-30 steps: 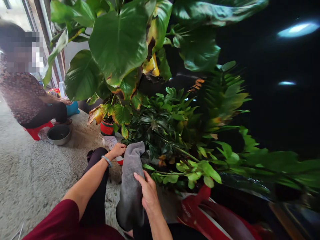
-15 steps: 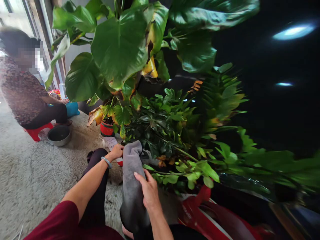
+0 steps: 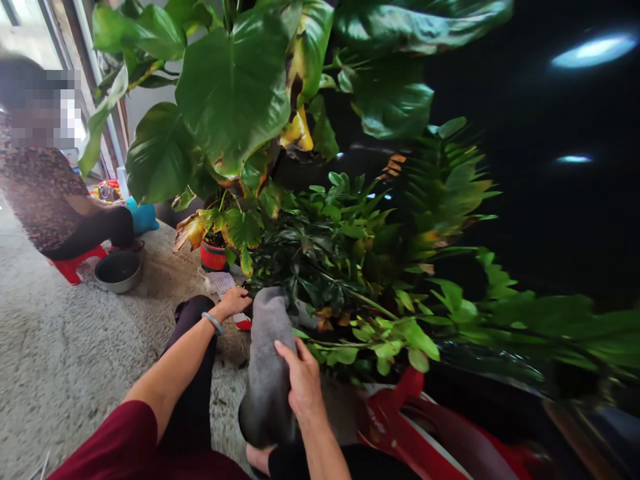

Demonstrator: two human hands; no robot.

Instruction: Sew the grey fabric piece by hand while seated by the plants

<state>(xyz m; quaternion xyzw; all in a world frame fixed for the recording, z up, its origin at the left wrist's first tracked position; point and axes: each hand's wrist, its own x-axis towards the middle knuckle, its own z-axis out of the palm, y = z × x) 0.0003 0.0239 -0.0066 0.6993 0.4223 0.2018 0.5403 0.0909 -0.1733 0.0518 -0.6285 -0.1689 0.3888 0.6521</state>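
A grey plush cloth (image 3: 270, 360) lies long and narrow over my right knee, its rounded upper end towards the plants. On its right edge rests my right hand (image 3: 304, 383), thumb across the top and the other fingers curled round the side, partly hidden. My left hand (image 3: 233, 302), with a pale bangle at the wrist, is just left of the cloth's far end, by the dark leaves. Its fingers are drawn together, and whatever they pinch is too small or hidden to make out. Below it is a small red and white object (image 3: 243, 322).
A printed sheet (image 3: 220, 283) lies beyond my left hand, near a red plant pot (image 3: 213, 256). Large-leaved plants (image 3: 235, 93) crowd ahead. A red, glossy vehicle part (image 3: 400, 427) stands at right. At left, a person (image 3: 45, 193) sits on a red stool (image 3: 75, 265) beside a grey basin (image 3: 119, 271).
The far end of the cloth has shifted slightly right, and my right hand has moved a little with it. My left hand has edged right, its fingers still together.
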